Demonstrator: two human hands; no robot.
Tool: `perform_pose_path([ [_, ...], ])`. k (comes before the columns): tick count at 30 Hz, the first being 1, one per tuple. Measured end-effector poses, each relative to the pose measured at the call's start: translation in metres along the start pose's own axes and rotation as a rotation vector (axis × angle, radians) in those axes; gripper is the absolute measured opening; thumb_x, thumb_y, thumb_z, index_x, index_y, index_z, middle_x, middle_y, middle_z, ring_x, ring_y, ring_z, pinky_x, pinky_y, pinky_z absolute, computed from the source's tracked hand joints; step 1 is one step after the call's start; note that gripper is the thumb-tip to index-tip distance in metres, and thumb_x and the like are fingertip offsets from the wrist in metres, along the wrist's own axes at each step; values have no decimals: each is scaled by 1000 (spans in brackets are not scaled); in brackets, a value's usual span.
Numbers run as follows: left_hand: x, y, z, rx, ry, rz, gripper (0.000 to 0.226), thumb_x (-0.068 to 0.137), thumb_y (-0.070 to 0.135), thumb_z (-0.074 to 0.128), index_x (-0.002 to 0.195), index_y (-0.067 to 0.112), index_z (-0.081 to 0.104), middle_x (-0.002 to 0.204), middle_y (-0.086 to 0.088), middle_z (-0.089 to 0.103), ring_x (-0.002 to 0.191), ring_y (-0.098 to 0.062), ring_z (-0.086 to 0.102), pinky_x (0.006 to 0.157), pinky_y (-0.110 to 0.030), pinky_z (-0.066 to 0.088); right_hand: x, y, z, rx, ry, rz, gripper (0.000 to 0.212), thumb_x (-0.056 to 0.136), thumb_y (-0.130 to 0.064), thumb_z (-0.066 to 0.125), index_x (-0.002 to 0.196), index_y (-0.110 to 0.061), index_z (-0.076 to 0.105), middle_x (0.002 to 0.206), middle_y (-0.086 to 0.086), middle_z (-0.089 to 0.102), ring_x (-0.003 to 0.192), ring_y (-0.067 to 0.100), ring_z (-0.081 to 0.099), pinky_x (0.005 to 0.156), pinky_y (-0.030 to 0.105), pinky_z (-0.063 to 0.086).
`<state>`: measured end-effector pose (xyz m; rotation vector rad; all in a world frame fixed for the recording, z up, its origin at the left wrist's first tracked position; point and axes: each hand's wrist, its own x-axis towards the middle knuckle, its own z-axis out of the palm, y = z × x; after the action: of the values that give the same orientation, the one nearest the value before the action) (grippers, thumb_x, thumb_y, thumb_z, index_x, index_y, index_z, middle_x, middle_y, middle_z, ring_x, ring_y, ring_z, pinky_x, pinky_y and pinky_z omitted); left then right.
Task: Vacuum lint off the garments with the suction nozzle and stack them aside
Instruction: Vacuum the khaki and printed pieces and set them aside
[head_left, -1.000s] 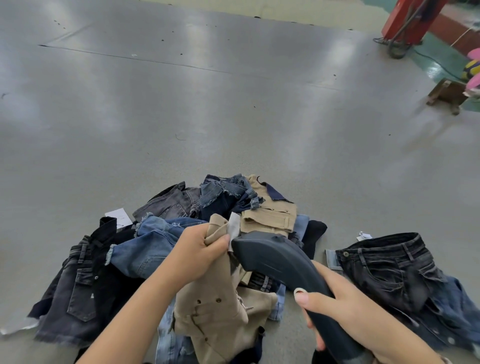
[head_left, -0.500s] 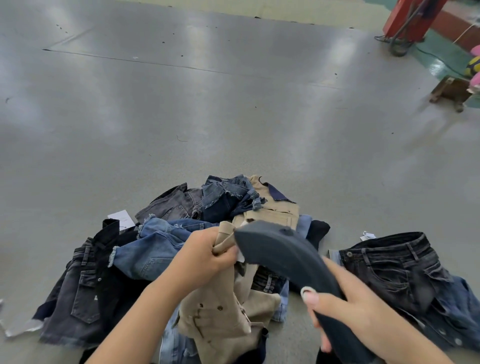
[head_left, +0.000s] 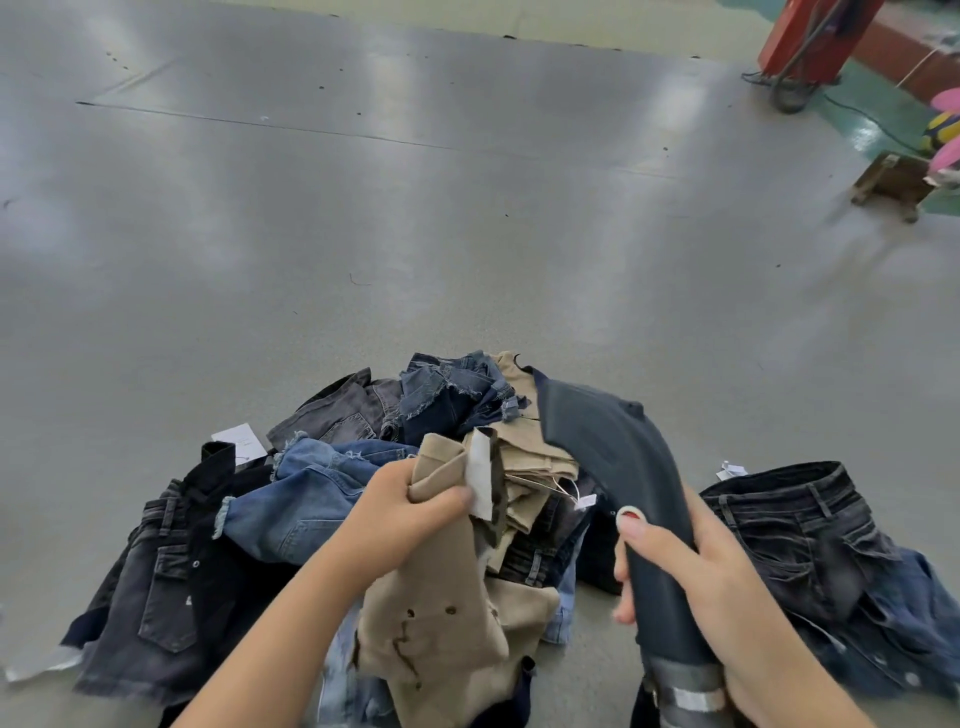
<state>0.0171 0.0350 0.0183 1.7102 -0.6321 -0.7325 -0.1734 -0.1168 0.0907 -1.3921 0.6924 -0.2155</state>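
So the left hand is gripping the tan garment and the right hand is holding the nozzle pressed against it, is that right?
Not quite. In the head view the left hand grips the tan garment and the right hand holds the nozzle, but the nozzle is lifted clear of it, off to the right above the pile.

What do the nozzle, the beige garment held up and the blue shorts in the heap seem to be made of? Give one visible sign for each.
Suction nozzle: likely moulded plastic, dark matt grey, with smooth curved faces and a soft sheen.
Beige garment: woven cloth, perhaps cotton twill; it folds softly and looks matt.
Blue shorts: denim, judging by the faded blue weave, frayed hem and stitched seams.
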Motion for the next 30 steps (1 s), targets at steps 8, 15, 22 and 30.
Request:
perform_pose_path([
  [8,0,12,11,-330,99,-170,31,63,56,74,79,29,73,83,-1,74,78,-17,71,71,-33,55,-6,-11,-1,20,-99,-50,28,68,-30,74,94,-35,66,62,16,59,45,34,56,45,34,49],
  [15,13,5,7,-209,299,-139,19,92,28,60,81,14,69,66,8,68,63,-1,62,56,-14,45,-12,-11,-7,-69,-302,42,50,64,-41,71,111,-52,59,67,15,60,53,35,57,53,34,50],
  [22,10,3,7,-89,235,-2,35,88,34,66,63,15,52,55,12,51,54,-2,49,52,-12,37,-10,-6,-6,-356,-301,-8,41,74,-38,64,106,-61,52,81,-3,71,72,12,68,68,17,50],
  [30,7,2,2,-29,130,63,30,82,40,61,65,17,51,56,16,51,57,0,47,56,-16,39,-8,-3,-9,-205,-295,39,38,76,-34,64,107,-54,57,67,12,63,52,28,58,56,35,51],
])
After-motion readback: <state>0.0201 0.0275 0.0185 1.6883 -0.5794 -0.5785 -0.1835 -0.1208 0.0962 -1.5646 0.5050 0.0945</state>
